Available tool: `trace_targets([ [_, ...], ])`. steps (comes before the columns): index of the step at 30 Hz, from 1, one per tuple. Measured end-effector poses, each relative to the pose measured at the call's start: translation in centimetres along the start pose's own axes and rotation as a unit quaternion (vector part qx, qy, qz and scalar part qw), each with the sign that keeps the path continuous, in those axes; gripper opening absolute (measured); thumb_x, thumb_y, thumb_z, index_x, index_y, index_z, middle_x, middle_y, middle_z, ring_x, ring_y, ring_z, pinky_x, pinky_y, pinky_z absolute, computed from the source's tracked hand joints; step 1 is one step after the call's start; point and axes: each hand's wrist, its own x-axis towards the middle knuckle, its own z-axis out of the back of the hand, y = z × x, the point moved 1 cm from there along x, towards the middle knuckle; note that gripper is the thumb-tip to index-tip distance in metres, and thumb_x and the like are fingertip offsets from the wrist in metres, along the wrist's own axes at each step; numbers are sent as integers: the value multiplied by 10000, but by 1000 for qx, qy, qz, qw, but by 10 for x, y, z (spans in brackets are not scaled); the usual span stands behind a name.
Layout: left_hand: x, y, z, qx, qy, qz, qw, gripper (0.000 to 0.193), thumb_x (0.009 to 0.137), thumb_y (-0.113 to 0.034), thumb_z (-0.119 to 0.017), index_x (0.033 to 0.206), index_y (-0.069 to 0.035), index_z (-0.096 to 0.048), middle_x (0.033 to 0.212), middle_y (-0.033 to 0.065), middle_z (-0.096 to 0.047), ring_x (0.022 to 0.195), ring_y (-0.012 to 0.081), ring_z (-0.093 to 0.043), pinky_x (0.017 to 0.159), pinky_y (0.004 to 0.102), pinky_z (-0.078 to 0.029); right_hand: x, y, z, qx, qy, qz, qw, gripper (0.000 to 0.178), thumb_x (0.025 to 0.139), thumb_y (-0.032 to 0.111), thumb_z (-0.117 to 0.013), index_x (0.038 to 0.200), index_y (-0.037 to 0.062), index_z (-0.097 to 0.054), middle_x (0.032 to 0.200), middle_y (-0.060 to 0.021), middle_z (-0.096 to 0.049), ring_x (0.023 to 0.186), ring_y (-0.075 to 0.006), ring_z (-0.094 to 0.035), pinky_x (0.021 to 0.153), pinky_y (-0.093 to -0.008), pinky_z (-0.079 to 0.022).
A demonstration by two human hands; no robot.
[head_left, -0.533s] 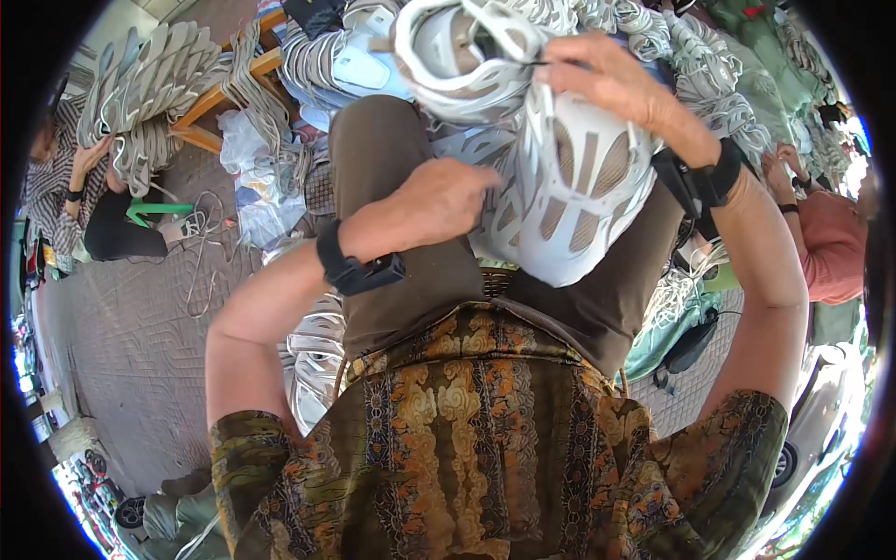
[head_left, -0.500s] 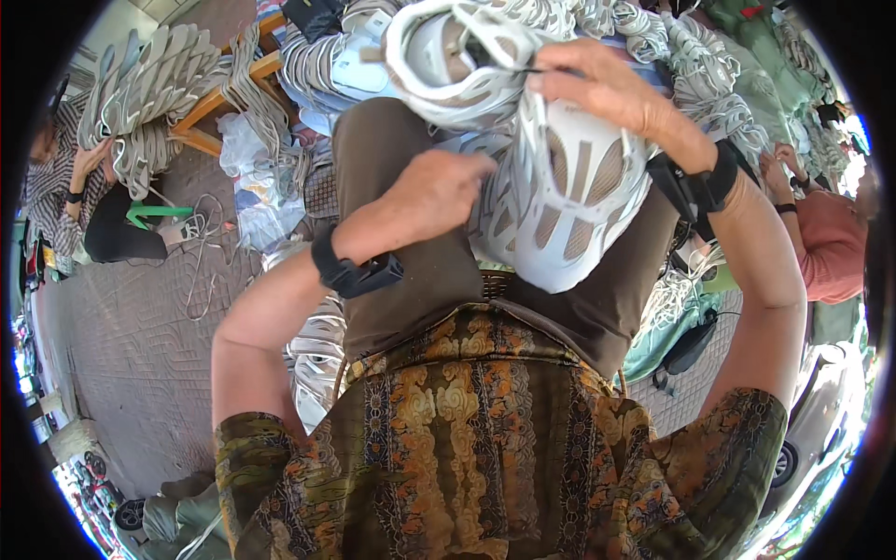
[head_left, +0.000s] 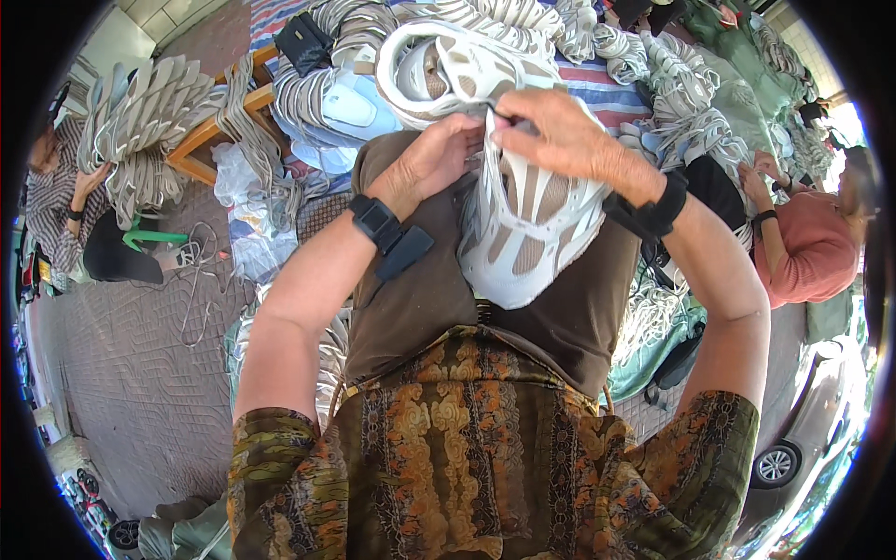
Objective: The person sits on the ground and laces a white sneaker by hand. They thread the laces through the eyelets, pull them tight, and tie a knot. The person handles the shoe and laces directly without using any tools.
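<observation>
A string of white shoe uppers (head_left: 532,229) with beige mesh panels lies across my brown-trousered lap. Above it, joined or touching, is another white upper (head_left: 467,70) with its round opening showing. My right hand (head_left: 555,135) pinches a small dark tool, mostly hidden by the fingers, at the spot where the two uppers meet. From the other side, my left hand (head_left: 439,159) has its fingers closed at the edge of the uppers, close to the right fingertips. Both wrists carry black straps with small devices.
Bundles of shoe uppers (head_left: 350,107) cover a striped cloth (head_left: 611,89) ahead. A black pouch (head_left: 303,44) lies there too. A wooden frame (head_left: 201,131) and plastic bag (head_left: 257,219) are at left. Co-workers sit left and right; a parked car (head_left: 793,429) is behind right.
My left hand has moved up and right to the uppers' edge. The right hand has come down and left with the dark tool, and the uppers have shifted slightly left.
</observation>
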Motion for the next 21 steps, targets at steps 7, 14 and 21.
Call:
trace_targets([
  [7,-24,38,-15,43,57,-9,997,613,900,-364,-516,1398,-36,-371,1301,67,-488,1228,177,-430,1059,328,-294,-47,30,-9,96,-23,20,995,135,807,137,-606,799,28,-526,695,-139,-544,657,-321,-563,602,-401,-445],
  [14,-53,10,-36,288,29,-55,956,667,860,-258,-637,1426,-52,-351,1301,114,-473,1191,187,-445,994,306,-383,-85,17,-1,-67,-261,55,961,84,765,64,-634,843,41,-612,753,-109,-600,700,-330,-572,663,-414,-456],
  [21,-46,20,-18,193,14,-37,980,531,908,-280,-569,1344,-6,-441,1309,87,-485,1224,173,-428,1069,322,-286,-90,-36,-28,156,-172,-231,945,373,847,304,-569,1104,34,-581,922,-189,-652,870,-345,-610,814,-408,-455],
])
